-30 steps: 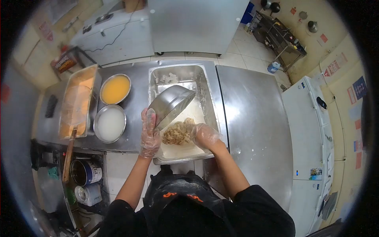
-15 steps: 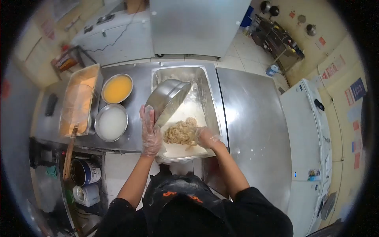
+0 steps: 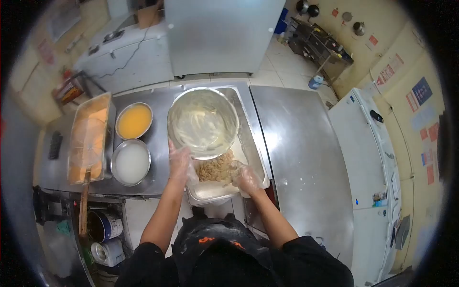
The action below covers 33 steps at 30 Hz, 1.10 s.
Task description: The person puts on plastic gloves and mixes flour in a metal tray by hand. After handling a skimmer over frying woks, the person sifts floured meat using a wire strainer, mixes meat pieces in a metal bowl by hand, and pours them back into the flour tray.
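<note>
My left hand, in a clear plastic glove, grips the near left rim of a metal mixing bowl. The bowl's inside faces me, with only a wet, pale smear on it. Beneath it stands a deep steel pan with a layer of white powder. A heap of wet, tan food pieces, their exact kind unclear, lies on the powder in the near half. At the heap's right edge is my gloved right hand; its fingertips are blurred against the food, so their grip does not show.
To the left are a bowl of yellow liquid, a bowl of whitish liquid and a long pan of orange contents with a wood-handled strainer across it. A steel table adjoins on the right.
The bowl has turned from steeply tipped on its side to showing its inside upward, over the pan's far part. My right hand has drawn slightly toward me. The camera view has shifted.
</note>
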Available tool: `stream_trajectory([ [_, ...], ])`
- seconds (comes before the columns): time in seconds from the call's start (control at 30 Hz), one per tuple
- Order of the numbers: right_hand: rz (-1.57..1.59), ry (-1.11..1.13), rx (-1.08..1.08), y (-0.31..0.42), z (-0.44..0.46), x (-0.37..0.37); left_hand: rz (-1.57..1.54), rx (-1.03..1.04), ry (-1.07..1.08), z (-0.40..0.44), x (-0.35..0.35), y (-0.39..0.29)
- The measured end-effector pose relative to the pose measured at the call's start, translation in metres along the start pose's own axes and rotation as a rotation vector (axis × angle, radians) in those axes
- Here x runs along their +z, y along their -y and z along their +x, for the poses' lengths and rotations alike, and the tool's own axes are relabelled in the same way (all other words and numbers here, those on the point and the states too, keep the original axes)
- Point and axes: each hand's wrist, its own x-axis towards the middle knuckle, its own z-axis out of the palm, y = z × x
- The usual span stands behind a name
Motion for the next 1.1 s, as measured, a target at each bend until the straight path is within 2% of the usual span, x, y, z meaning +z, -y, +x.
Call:
stream_trajectory([
  [0.07, 0.770, 0.257, 0.372, 0.012, -0.001, -0.010, -0.036, -0.004, 0.051, 0.005, 0.019, 0.005],
  [0.1, 0.772, 0.232, 0.384, 0.022, 0.000, -0.018, -0.083, 0.022, 0.094, 0.011, 0.032, 0.005],
  [0.17, 1.237, -0.030, 0.637, 0.038, 0.001, -0.032, -0.071, -0.040, 0.115, 0.017, 0.053, 0.007],
  [0.2, 1.297, -0.166, 0.659, 0.033, 0.001, -0.032, -0.063, -0.090, 0.114, 0.019, 0.063, 0.008],
  [0.23, 1.292, -0.194, 0.664, 0.033, 0.001, -0.032, -0.064, -0.101, 0.137, 0.016, 0.069, 0.009],
  [0.3, 1.496, -0.662, 0.699, 0.037, 0.009, -0.023, 0.027, -0.141, 0.050, 0.000, 0.071, 0.013],
  [0.37, 1.497, -0.788, 0.667, 0.021, 0.031, 0.001, 0.136, -0.141, 0.043, -0.008, 0.053, 0.023],
  [0.4, 1.188, -0.873, 0.608, 0.009, 0.039, 0.018, 0.204, -0.160, 0.043, -0.008, 0.035, 0.030],
  [0.47, 0.811, -0.949, 0.612, 0.016, 0.052, 0.025, 0.282, -0.093, 0.235, -0.012, -0.007, 0.029],
  [0.57, 0.817, -0.840, 0.626, -0.012, 0.079, 0.036, 0.267, -0.069, 0.129, -0.004, -0.057, 0.000],
  [0.63, 0.914, -0.790, 0.638, -0.017, 0.099, 0.034, 0.512, -0.164, 0.264, -0.004, -0.081, -0.046],
  [0.7, 1.009, -0.779, 0.649, -0.008, 0.107, 0.028, 0.476, -0.207, 0.339, -0.006, -0.081, -0.075],
  [0.73, 1.294, -0.639, 0.573, -0.003, 0.108, 0.023, 0.443, -0.241, 0.420, -0.002, -0.077, -0.088],
  [0.77, 1.567, -0.484, 0.483, -0.001, 0.108, 0.019, 0.444, -0.240, 0.421, 0.001, -0.068, -0.097],
  [0.8, 1.684, -0.382, 0.500, 0.000, 0.106, 0.015, 0.360, -0.170, 0.358, 0.002, -0.054, -0.102],
  [0.83, 1.686, -0.388, 0.504, 0.010, 0.101, 0.012, 0.279, -0.104, 0.297, 0.004, -0.039, -0.107],
  [0.93, 2.159, -0.254, 0.325, 0.045, 0.074, 0.009, 0.296, -0.031, 0.402, 0.031, 0.016, -0.120],
  [1.07, 2.279, -0.274, 0.465, 0.039, 0.048, 0.046, 0.619, 0.161, 0.559, 0.078, 0.132, -0.071],
  [1.1, 2.281, -0.304, 0.460, 0.044, 0.041, 0.051, 0.622, 0.154, 0.582, 0.078, 0.134, -0.070],
])
